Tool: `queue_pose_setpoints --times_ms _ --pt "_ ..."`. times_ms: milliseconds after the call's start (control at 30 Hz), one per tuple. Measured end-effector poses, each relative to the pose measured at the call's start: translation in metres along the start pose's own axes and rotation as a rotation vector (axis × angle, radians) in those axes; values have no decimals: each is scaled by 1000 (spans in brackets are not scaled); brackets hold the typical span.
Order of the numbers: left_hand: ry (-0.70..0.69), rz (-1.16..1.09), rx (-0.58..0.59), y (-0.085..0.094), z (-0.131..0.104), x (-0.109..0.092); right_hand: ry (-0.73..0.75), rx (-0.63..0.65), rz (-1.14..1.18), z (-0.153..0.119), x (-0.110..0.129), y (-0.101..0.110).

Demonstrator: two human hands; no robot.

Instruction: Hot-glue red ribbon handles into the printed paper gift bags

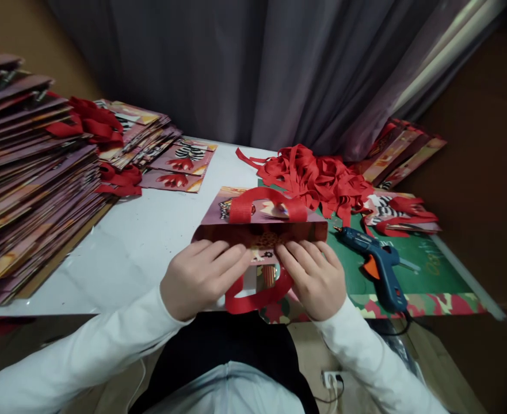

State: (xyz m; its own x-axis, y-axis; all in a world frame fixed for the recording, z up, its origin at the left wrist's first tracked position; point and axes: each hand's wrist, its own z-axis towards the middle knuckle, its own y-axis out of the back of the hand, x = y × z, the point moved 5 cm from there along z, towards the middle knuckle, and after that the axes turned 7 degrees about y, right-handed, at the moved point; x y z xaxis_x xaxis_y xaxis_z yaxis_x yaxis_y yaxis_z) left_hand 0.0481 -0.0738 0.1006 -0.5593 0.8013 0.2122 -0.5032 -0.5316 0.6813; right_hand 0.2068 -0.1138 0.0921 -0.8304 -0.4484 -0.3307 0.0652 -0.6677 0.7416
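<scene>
In front of me, at the table's near edge, is a printed paper bag (262, 233) with its mouth spread apart. One red ribbon handle (241, 208) arches on its far panel, and another red ribbon handle (257, 302) loops down on the near side. My left hand (208, 273) grips the near rim on the left, fingers curled over it into the mouth. On the right of the same rim my right hand (313, 276) does likewise. Both thumbs are hidden. A blue glue gun (378, 261) with an orange trigger lies to the right of my right hand.
Tall stacks of flat printed bags (33, 190) fill the left side. A heap of red ribbon strips (313, 175) lies behind the bag. More finished-looking bags (402, 213) sit at the right. A grey curtain (193, 69) hangs behind the table (124, 253). A power strip (333, 379) is below.
</scene>
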Motion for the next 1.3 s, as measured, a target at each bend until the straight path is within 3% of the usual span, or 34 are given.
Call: queue_pose_setpoints --times_ms 133,367,500,633,833,967,1167,1300 --pt "48 82 125 -21 12 12 1 66 25 12 -10 -24" --pt "9 155 142 -44 14 32 80 -84 -80 26 -22 -44" --pt "10 138 88 -37 19 37 63 -107 -91 32 -26 -38" --pt "32 113 147 -31 24 44 84 -50 -43 35 -31 -31" --pt "-56 28 177 -25 22 53 157 55 -5 29 -36 -30" --pt "-150 -58 141 -23 18 54 187 -10 -26 22 -37 -29" --pt "-234 -90 -4 -17 18 55 156 -157 -88 25 -39 -19" --pt "-281 -107 33 -8 24 55 172 -146 -91 25 -42 -11"
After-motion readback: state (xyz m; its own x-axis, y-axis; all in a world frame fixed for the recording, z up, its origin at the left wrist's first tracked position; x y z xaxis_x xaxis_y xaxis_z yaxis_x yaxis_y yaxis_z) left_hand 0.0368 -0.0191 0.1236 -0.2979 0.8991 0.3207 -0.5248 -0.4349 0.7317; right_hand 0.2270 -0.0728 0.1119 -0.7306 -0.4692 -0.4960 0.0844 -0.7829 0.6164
